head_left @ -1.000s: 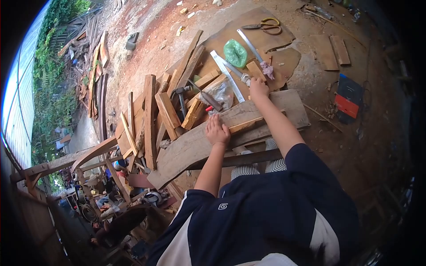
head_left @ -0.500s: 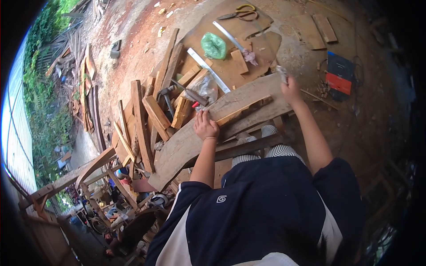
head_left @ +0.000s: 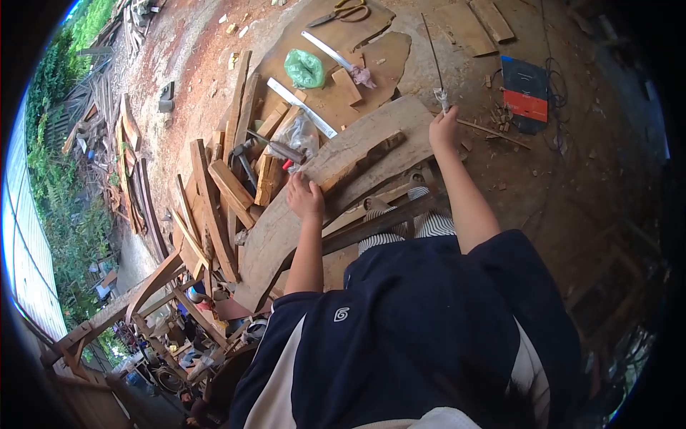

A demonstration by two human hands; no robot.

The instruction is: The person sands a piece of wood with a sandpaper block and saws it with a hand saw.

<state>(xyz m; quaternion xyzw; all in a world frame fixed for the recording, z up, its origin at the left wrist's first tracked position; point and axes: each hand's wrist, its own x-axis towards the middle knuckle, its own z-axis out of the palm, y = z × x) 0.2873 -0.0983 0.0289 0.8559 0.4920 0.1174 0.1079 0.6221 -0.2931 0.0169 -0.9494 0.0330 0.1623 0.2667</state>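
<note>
A long curved wooden plank (head_left: 386, 118) lies across in front of my legs, with a narrow dark-edged wood piece (head_left: 364, 161) on top. My left hand (head_left: 305, 198) rests at the plank's far edge, fingers bent, beside a small red object (head_left: 288, 164); whether it grips anything is hidden. Beyond the plank's right end, my right hand (head_left: 444, 132) is closed on a whitish wrapped handle (head_left: 441, 100). A thin dark rod (head_left: 431, 50) extends away from that handle. A screwdriver-like tool (head_left: 283, 149) and a hammer (head_left: 246, 163) lie near my left hand.
Wood offcuts (head_left: 230, 187) pile up at the left. Beyond the plank are a green plastic bag (head_left: 304, 68), metal rulers (head_left: 302, 107) and scissors (head_left: 350, 10). A black and red box (head_left: 525, 93) lies at the right. Cluttered shelving stands at lower left.
The view has shifted, so the plank and ground items appear further left and higher. The thin rod at my right hand now shows clearly. My left hand remains by the plank's far edge.
</note>
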